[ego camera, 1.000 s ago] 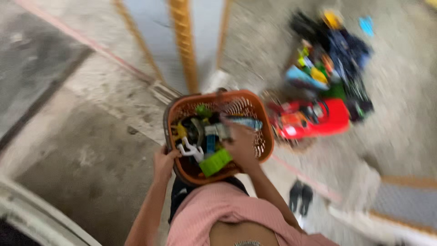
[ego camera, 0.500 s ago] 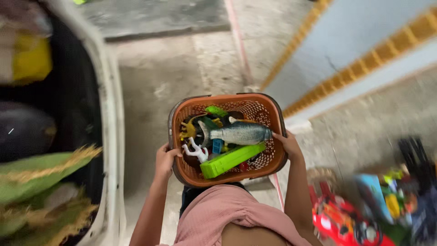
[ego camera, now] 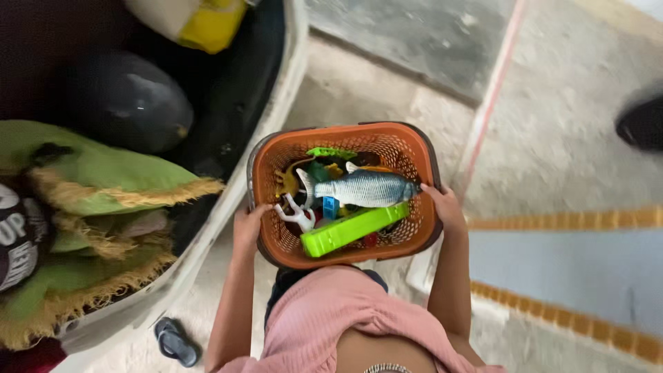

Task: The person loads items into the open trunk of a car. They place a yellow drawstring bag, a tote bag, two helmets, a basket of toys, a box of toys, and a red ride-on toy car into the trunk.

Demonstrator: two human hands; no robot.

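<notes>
I carry an orange plastic basket (ego camera: 407, 148) in front of my chest. My left hand (ego camera: 250, 229) grips its left rim and my right hand (ego camera: 443, 206) grips its right rim. Inside lie a grey toy fish (ego camera: 366, 188), a bright green flat toy (ego camera: 352, 229), a white animal figure (ego camera: 295, 215), a yellow figure (ego camera: 284, 184) and other small toys partly hidden beneath.
A white-edged open compartment (ego camera: 228, 200) to my left holds a dark round object (ego camera: 131, 100), a green fringed cloth (ego camera: 97, 179) and a yellow-white bag (ego camera: 197, 21). A sandal (ego camera: 176, 340) lies on the concrete floor. A blue panel with an orange border (ego camera: 573, 269) is at right.
The view has swung left: the pile of toys on the floor has left the frame and the open compartment now fills the left. Both hands still hold the basket.
</notes>
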